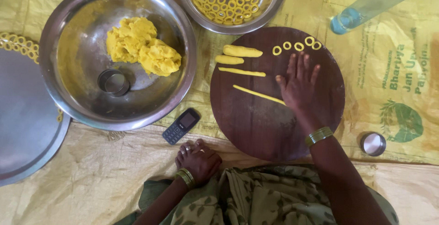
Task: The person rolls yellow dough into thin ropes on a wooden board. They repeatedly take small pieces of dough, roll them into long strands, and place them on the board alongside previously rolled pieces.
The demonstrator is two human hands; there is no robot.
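Note:
My right hand lies flat, fingers spread, on a round dark wooden board, pressing the end of a thin yellow dough rope. Another thin rope and two thicker dough pieces lie further up the board, with several small dough rings along its far edge. My left hand rests near the board's lower left, fingers curled, on my foot; nothing shows in its grip.
A large steel bowl holds a lump of yellow dough and a small steel cup. Another steel bowl holds many rings. A mobile phone, a steel plate, a bottle and a small steel tin lie on yellow sacking.

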